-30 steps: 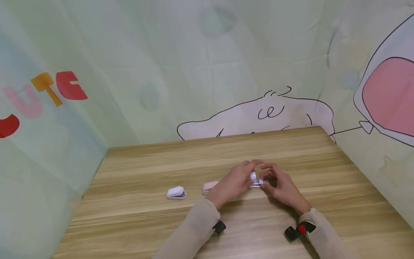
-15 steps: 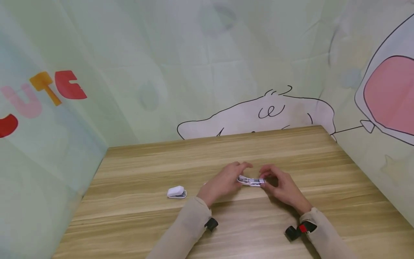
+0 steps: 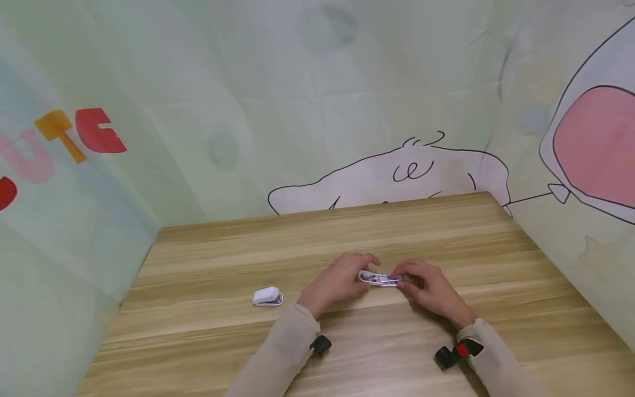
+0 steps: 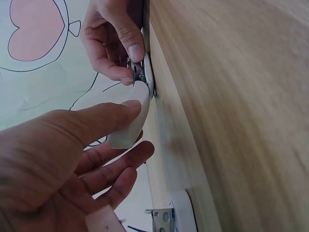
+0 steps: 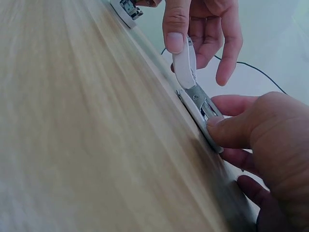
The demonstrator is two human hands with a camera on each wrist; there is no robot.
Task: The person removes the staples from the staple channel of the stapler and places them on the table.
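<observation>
A small white stapler (image 3: 381,279) lies folded wide open on the table between the two hands. Its white top cover (image 4: 129,133) is swung back, pinched by the left hand (image 3: 333,282) between thumb and fingers. The right hand (image 3: 432,288) grips the other end, its thumb on the bare metal magazine (image 5: 206,104) just above the white base (image 5: 200,121). Left of the hands, a second white stapler (image 3: 268,296) stands with its cover down. In the left wrist view a pinkish cover (image 4: 106,220) shows at the bottom edge; the head view hides this piece behind the left hand.
The wood-grain table (image 3: 208,331) ends at a printed cloth backdrop (image 3: 317,138) behind and at both sides. Dark wrist cameras (image 3: 321,345) sit on both sleeves, close above the tabletop.
The left hand has moved left, swinging the stapler's cover back and covering the pink stapler from the head view. The right fingers have closed in over the magazine's end.
</observation>
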